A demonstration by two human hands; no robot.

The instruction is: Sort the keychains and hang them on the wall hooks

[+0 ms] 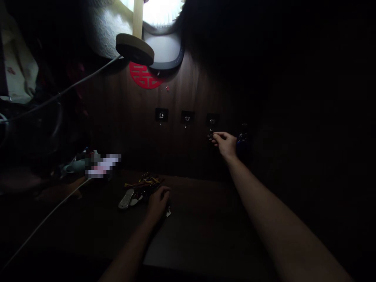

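My right hand (225, 144) is raised to the dark wood panel. Its thumb and fingers pinch a small glinting metal bunch (210, 136), too dark to name surely, just below the third wall hook (212, 120). My left hand (158, 200) is low over the tabletop, fingers curled; whatever is in them is hidden. A small shiny whitish piece (168, 212) shows just beneath it. Beside that hand lies a pile of yellow-brown cords (143, 181), with a silver oblong metal thing (126, 199) at its left.
Two more hooks, a left one (161, 115) and a middle one (187, 117), sit on the panel. Above are a red paper cutout (145, 76) and a lit lamp (163, 43). A white cable (85, 80) crosses the left side. A blurred-out bright object (103, 166) stands at the left.
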